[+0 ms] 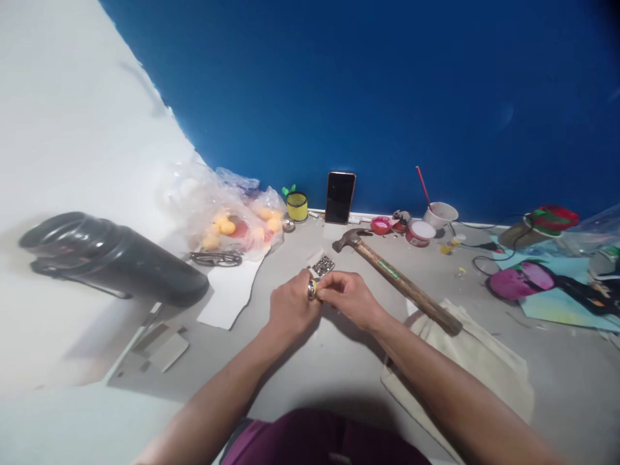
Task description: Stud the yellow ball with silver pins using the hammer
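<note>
Over the middle of the table my two hands meet. My left hand (293, 300) is closed around a small round silver-and-yellow piece (311, 290); its exact kind is too small to tell. The fingertips of my right hand (351, 297) pinch at the right side of that same piece. Just beyond my fingers lies a small patch of dark shiny bits (323, 265). A claw hammer (402, 281) with a worn wooden handle rests to the right, its head toward the wall and its handle end on a cream cloth bag (465, 361).
A dark flask (116, 258) stands at the left, near white paper (230, 290) and a plastic bag of yellow items (237, 223). A phone (340, 197) leans on the blue wall. Paint pots (420, 232), a white cup (440, 214) and pink-stained scissors-like clutter (520, 279) are at right.
</note>
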Action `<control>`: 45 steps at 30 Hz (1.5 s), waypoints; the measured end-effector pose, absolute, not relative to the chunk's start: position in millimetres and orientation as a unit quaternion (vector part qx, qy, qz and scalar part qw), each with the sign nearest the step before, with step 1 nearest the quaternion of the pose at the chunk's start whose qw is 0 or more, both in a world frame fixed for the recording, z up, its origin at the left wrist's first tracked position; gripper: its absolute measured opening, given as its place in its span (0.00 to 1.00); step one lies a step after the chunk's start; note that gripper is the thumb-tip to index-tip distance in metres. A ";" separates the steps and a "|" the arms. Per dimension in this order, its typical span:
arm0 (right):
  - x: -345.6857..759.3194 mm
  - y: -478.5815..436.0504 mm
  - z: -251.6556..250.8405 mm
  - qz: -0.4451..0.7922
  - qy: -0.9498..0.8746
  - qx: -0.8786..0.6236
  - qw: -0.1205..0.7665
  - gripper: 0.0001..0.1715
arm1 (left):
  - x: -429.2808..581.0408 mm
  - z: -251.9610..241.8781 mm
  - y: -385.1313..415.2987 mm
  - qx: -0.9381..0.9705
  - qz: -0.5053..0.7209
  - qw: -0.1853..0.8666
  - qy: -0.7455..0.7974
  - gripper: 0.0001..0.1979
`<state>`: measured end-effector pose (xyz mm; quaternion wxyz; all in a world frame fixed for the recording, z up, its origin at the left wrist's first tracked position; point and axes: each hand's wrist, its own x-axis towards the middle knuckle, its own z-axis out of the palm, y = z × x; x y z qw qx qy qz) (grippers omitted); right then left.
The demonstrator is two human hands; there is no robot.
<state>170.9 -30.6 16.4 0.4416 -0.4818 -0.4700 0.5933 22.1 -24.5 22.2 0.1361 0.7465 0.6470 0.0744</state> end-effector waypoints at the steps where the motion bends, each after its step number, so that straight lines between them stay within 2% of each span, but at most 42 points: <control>1: 170.3 -30.8 16.4 0.589 -0.473 -0.484 0.441 0.05 | 22.6 22.1 -24.7 0.745 0.072 0.130 0.651 0.06; 14: 159.3 -37.5 18.1 0.506 -0.499 -0.525 0.469 0.06 | 24.7 21.0 -24.5 0.736 0.070 0.075 0.669 0.10; 22: 156.6 -36.3 18.5 0.482 -0.509 -0.541 0.464 0.04 | 27.6 24.1 -25.7 0.732 0.087 0.088 0.670 0.08; 26: 159.0 -34.7 16.9 0.493 -0.537 -0.521 0.444 0.04 | 27.4 26.2 -25.3 0.720 0.119 0.135 0.671 0.05; 29: 173.7 -29.6 20.3 0.471 -0.571 -0.520 0.426 0.10 | 23.5 24.0 -23.4 0.703 0.168 0.214 0.657 0.03; 32: 205.1 -17.4 23.2 0.332 -0.617 -0.606 0.376 0.13 | 18.0 20.3 -21.5 0.669 0.227 0.297 0.643 0.09; 34: 229.5 -6.8 20.1 0.149 -0.623 -0.703 0.307 0.15 | 14.4 18.8 -20.4 0.644 0.262 0.332 0.637 0.12; 36: 249.5 2.9 12.2 0.028 -0.627 -0.749 0.213 0.20 | 11.1 18.6 -19.0 0.630 0.285 0.352 0.631 0.10; 40: 264.6 14.0 -7.0 0.005 -0.632 -0.770 0.080 0.22 | 5.4 20.6 -15.3 0.622 0.307 0.382 0.611 0.08; 45: 259.1 13.5 -11.8 0.004 -0.641 -0.764 0.070 0.19 | 0.6 22.3 -11.4 0.609 0.323 0.392 0.610 0.14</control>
